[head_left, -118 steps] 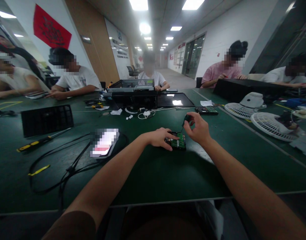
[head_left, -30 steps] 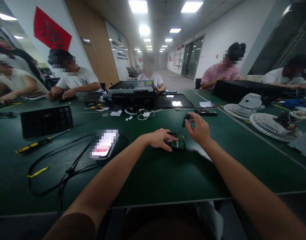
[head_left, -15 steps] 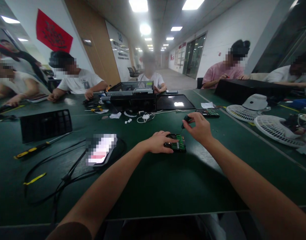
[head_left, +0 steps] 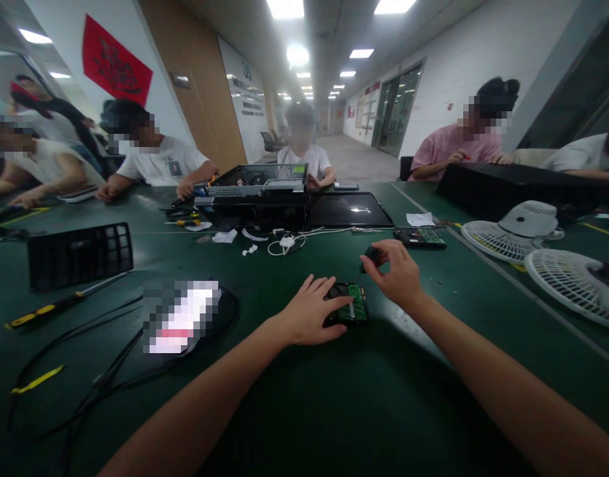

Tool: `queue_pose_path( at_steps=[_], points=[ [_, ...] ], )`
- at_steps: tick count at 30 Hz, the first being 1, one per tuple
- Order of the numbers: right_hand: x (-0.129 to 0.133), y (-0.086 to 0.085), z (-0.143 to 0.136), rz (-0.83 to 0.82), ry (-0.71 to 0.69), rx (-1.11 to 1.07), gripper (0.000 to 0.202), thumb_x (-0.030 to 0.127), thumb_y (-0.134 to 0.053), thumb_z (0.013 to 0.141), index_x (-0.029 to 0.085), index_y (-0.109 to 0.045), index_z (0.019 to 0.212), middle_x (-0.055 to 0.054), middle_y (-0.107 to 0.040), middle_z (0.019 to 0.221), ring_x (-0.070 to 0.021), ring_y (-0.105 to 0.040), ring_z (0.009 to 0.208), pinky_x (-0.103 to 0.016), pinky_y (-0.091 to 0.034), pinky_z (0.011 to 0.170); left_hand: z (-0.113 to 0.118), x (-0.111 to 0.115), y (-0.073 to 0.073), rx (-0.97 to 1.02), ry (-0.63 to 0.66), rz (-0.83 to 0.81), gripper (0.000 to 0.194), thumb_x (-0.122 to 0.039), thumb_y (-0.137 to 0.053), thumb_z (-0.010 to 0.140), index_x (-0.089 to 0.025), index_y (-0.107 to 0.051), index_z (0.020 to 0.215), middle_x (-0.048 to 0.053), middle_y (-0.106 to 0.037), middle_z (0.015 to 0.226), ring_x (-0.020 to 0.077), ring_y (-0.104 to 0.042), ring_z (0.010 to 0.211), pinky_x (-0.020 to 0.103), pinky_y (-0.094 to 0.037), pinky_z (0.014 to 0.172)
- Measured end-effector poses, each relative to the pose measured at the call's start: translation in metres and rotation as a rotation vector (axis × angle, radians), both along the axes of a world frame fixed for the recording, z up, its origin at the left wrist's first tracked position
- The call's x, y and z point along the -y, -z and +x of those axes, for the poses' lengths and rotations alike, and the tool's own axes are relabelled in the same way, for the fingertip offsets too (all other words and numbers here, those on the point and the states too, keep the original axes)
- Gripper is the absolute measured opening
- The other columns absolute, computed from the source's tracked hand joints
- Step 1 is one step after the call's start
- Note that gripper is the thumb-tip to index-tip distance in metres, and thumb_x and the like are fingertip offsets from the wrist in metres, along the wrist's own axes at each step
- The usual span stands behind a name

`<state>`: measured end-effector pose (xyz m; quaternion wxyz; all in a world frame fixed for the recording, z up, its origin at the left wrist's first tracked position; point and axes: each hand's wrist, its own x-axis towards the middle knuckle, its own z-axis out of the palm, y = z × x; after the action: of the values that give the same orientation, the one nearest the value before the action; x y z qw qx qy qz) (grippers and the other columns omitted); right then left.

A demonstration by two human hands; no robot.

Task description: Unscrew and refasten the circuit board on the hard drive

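Note:
A hard drive (head_left: 356, 308) with its green circuit board facing up lies on the dark green table (head_left: 304, 397). My left hand (head_left: 311, 310) rests on the drive's left side, fingers spread, with the thumb and index finger reaching over the board. My right hand (head_left: 396, 271) is closed around the dark handle of a small screwdriver (head_left: 368, 257). The screwdriver's thin shaft points down to the drive's upper right part; whether its tip sits in a screw is too small to tell.
Ahead stand an open computer case (head_left: 259, 199) and a dark flat panel (head_left: 351, 209). A second drive (head_left: 421, 237) and white fan grilles (head_left: 503, 238) are right. Left lie a phone (head_left: 185, 318), cables and a yellow-black screwdriver (head_left: 46, 311). Several people sit around.
The view has shifted, so the table things appear lower. My left hand's fingers are spread wider on the drive. My right hand still holds the screwdriver over it.

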<state>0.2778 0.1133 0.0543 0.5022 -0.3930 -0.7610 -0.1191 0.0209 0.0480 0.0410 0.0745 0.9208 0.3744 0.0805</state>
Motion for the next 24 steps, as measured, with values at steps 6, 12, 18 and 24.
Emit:
queue_pose_path(
  at_steps=[6, 12, 18, 24],
  points=[
    [-0.002, 0.012, 0.004, 0.009, -0.085, -0.076, 0.044, 0.027, -0.069, 0.096, 0.025, -0.054, 0.137, -0.014, -0.064, 0.127, -0.0218, -0.072, 0.084, -0.041, -0.067, 0.068, 0.006, 0.007, 0.01, 0.008, -0.03, 0.169, 0.061, -0.061, -0.054, 0.103, -0.034, -0.049, 0.157, 0.016, -0.029, 0.173, 0.0446, -0.032, 0.157, 0.076, -0.013, 0.125],
    [0.006, 0.033, 0.003, -0.133, -0.158, -0.183, 0.068, 0.022, -0.069, 0.094, 0.031, -0.039, 0.154, -0.014, -0.066, 0.135, -0.0269, -0.078, 0.092, -0.051, -0.069, 0.08, 0.01, 0.006, 0.009, 0.045, 0.005, 0.251, 0.061, -0.052, -0.062, 0.1, -0.024, -0.054, 0.153, 0.019, -0.043, 0.165, 0.0424, -0.042, 0.152, 0.074, -0.022, 0.126],
    [0.011, 0.038, -0.001, -0.168, -0.191, -0.185, 0.074, 0.018, -0.068, 0.094, 0.035, -0.035, 0.157, -0.011, -0.071, 0.127, -0.0292, -0.081, 0.094, -0.052, -0.07, 0.082, 0.013, 0.007, 0.012, 0.068, 0.028, 0.33, 0.053, -0.047, -0.059, 0.102, -0.019, -0.059, 0.148, 0.019, -0.055, 0.156, 0.0409, -0.05, 0.146, 0.074, -0.031, 0.124],
    [0.01, 0.045, 0.008, -0.214, -0.16, -0.208, 0.081, 0.018, -0.071, 0.091, 0.04, -0.034, 0.159, -0.011, -0.072, 0.127, -0.0326, -0.08, 0.093, -0.059, -0.071, 0.079, 0.019, 0.008, 0.019, 0.123, 0.137, 0.433, 0.032, -0.024, -0.054, 0.105, -0.016, -0.07, 0.131, 0.011, -0.071, 0.136, 0.0265, -0.063, 0.132, 0.05, -0.04, 0.127]
  ],
)
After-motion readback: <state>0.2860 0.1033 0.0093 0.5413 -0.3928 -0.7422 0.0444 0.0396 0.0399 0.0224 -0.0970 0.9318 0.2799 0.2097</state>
